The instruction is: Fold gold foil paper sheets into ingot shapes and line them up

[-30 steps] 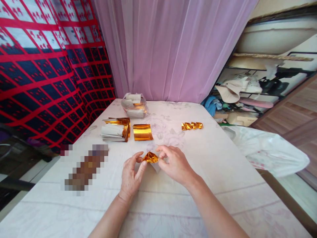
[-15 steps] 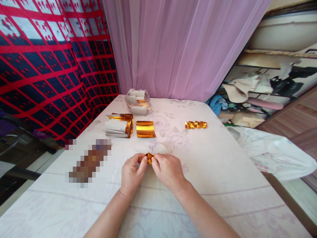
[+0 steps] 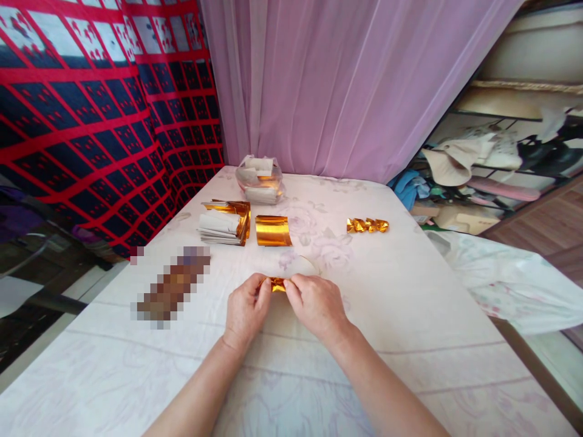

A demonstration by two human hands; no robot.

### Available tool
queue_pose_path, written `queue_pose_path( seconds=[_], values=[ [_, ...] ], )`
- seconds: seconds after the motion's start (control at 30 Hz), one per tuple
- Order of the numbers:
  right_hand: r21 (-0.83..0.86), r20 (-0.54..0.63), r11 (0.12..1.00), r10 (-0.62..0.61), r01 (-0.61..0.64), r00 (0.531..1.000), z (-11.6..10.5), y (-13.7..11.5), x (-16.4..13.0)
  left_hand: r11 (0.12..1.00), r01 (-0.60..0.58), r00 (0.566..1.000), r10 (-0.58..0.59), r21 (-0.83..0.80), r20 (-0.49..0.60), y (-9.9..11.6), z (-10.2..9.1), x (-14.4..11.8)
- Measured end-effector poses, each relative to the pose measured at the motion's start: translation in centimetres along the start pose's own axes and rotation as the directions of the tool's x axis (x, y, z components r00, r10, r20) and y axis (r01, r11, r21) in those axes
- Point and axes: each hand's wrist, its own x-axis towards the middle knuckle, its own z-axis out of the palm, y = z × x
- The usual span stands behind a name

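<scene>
Both of my hands pinch a small folded piece of gold foil paper just above the table. My left hand holds its left end and my right hand holds its right end, fingertips close together. Beyond them lies a flat gold foil sheet. To its left sits a stack of gold and white sheets. A row of folded gold pieces lies at the right of the table.
The table is covered with a pale floral cloth. A clear plastic bag of papers stands at the back. A blurred-out object lies at the left. A pink curtain hangs behind; cluttered shelves are at the right.
My hands have closed in on the gold foil piece, folding it from a loose open shape into a smaller tight one. The view has shifted slightly.
</scene>
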Motion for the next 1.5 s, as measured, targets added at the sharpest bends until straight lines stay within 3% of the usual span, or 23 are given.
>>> queue_pose_path(
  seconds=[0.07,0.23,0.33,0.47,0.57,0.7,0.8,0.97,1.2,1.33,1.5],
  values=[
    [0.015,0.021,1.0,-0.018,0.018,1.0,-0.2,0.1,-0.1,1.0,0.002,1.0,-0.002,0.025,0.031,0.1,-0.1,0.0],
    [0.017,0.062,0.995,-0.096,0.095,0.993,-0.4,0.2,-0.4,0.95,-0.085,0.988,0.041,0.299,0.151,0.8,-1.0,0.4],
    [0.013,0.05,0.996,-0.089,0.088,0.995,-0.4,0.4,-0.3,0.932,-0.13,0.975,0.059,0.339,0.214,0.9,-1.3,0.5],
    [0.083,0.015,0.997,-0.013,0.011,1.0,-0.3,1.0,0.1,0.938,-0.184,0.965,0.115,0.293,0.236,0.6,-1.1,0.3],
    [0.272,0.031,0.962,-0.017,0.008,0.999,-0.2,1.3,0.1,0.97,-0.15,0.972,0.11,0.191,0.207,0.4,-0.8,0.2],
    [0.59,0.049,0.806,-0.103,0.055,0.993,-0.1,1.3,-0.1,0.994,-0.08,0.983,0.066,0.071,0.172,0.1,-0.6,0.4],
    [0.686,0.065,0.727,-0.112,0.037,0.992,0.1,1.4,0.0,0.999,-0.049,0.989,0.051,-0.016,0.137,0.2,-0.6,0.5],
    [0.608,-0.016,0.792,-0.055,0.053,0.998,0.6,1.6,0.2,0.981,-0.099,0.984,0.121,-0.166,0.131,0.6,-0.5,0.2],
    [0.598,-0.118,0.77,-0.187,0.22,0.975,0.5,1.2,0.0,0.984,-0.056,0.994,0.07,-0.166,0.078,0.7,-0.6,0.2],
    [0.506,-0.199,0.833,-0.138,0.223,0.97,0.8,1.5,0.2,0.964,-0.086,0.989,0.113,-0.253,0.095,1.0,-0.9,0.0],
    [0.419,-0.315,0.882,-0.081,0.215,0.946,1.2,1.4,0.1,0.958,-0.16,0.98,0.183,-0.239,0.078,1.4,-1.2,0.1]
  ],
)
